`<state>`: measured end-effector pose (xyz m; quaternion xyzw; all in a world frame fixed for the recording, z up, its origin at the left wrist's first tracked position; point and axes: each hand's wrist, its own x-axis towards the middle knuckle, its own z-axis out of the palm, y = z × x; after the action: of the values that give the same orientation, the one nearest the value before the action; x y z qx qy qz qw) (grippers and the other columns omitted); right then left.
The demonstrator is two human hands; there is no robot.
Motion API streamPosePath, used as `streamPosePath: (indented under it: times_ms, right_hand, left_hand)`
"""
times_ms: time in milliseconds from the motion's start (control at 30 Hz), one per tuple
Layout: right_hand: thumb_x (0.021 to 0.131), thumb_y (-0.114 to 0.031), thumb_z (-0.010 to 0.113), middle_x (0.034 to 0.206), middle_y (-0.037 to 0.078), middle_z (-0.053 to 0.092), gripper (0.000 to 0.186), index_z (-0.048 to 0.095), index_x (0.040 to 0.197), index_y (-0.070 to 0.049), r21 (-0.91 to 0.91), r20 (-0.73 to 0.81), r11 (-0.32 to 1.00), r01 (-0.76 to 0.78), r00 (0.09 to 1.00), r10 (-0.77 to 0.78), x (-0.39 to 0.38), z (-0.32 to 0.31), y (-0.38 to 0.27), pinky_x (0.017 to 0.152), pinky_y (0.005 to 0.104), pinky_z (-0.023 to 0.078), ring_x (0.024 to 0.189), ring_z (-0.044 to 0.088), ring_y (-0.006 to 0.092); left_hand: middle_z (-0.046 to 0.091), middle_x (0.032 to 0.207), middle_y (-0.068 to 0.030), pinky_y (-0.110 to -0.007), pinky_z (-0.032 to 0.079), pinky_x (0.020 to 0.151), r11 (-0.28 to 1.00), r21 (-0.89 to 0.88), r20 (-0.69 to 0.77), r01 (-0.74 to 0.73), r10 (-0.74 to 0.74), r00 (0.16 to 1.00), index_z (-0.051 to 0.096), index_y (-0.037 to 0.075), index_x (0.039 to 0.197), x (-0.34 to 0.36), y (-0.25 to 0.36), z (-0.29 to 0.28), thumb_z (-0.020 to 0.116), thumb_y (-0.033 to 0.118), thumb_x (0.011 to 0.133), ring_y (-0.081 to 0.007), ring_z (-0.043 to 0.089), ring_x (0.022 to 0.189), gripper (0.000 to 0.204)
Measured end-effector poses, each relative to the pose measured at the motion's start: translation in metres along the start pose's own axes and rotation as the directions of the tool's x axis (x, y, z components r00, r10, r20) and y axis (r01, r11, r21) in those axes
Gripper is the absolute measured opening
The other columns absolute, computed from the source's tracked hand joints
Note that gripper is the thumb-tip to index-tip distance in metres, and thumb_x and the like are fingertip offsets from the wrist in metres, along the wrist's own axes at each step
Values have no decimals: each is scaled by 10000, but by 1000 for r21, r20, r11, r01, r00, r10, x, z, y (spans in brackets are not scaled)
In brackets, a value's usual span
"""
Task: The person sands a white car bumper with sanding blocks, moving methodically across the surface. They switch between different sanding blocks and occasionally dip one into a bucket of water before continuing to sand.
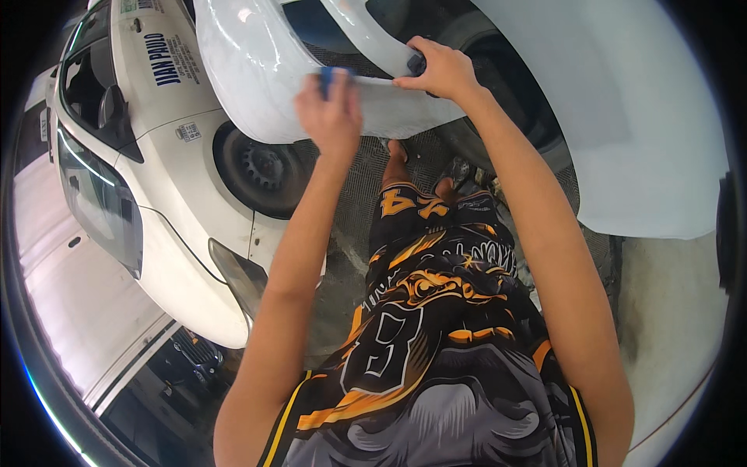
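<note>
A white car bumper (257, 70), glossy in places, spans the top of the view with dark openings in it. My left hand (331, 117), blurred by motion, is closed around a small blue pad (327, 78) at the bumper's inner edge. The pad's exact kind is not clear. To its right, my right hand (447, 71) grips the bumper by its edge, the thumb along the white strip. A small dark piece (417, 64) shows between the thumb and fingers; whether it belongs to the bumper I cannot tell.
At the left stands a white car (175, 148) with its front wheel (261, 167) near my left forearm. A large pale panel (646, 117) curves along the right, beside a dark tyre (506, 86). My feet stand on a dark, textured floor (350, 202) below the bumper.
</note>
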<state>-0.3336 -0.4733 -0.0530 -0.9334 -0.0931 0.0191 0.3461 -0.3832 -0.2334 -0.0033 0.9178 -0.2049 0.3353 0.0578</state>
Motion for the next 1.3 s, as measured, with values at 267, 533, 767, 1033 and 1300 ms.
streamPosePath:
  times_ms: [267, 533, 767, 1033, 1300]
  right_hand:
    - [679, -664, 787, 1210, 65, 724, 795, 623, 1281, -170, -29, 51, 1000, -3, 999, 5, 0, -2, 0, 876, 448, 584, 1034, 729, 313]
    - [678, -659, 794, 1190, 55, 733, 792, 624, 1294, -191, -25, -35, 999, 28, 999, -28, -2, 7, 4, 866, 462, 588, 1013, 737, 303]
    - [689, -620, 822, 1132, 61, 743, 760, 630, 1287, -192, -16, -80, 999, 41, 996, -43, -4, 12, 5, 883, 441, 577, 1018, 730, 299]
    - [686, -640, 802, 1176, 42, 735, 767, 629, 1308, -225, -21, -151, 999, 37, 988, -39, -7, 20, 7, 876, 443, 581, 1009, 732, 285]
    - [676, -639, 806, 1148, 44, 740, 750, 629, 1292, -249, -16, -156, 1000, -10, 988, 7, -9, 23, 6, 849, 430, 584, 986, 736, 280]
  left_hand:
    - [580, 1256, -224, -452, 504, 891, 999, -29, 46, 42, -40, 998, 736, 144, 1212, -1, 2, -3, 829, 185, 821, -390, 586, 1030, 405]
    - [645, 1223, -140, -435, 492, 854, 999, 19, 77, 38, -40, 996, 789, 235, 1125, 32, -59, -15, 813, 196, 782, -351, 603, 982, 345]
    - [670, 1207, -43, -405, 498, 821, 976, 150, 283, -157, 110, 953, 791, 293, 1118, 70, -67, -31, 816, 233, 769, -297, 608, 957, 355]
    - [676, 1238, -23, -416, 513, 813, 937, 130, 390, -324, 252, 886, 785, 302, 1143, 93, -86, -42, 803, 250, 795, -288, 630, 972, 352]
    - [678, 1199, -26, -414, 493, 802, 888, 58, 416, -455, 393, 820, 776, 307, 1151, 101, -85, -41, 778, 226, 785, -282, 622, 964, 375]
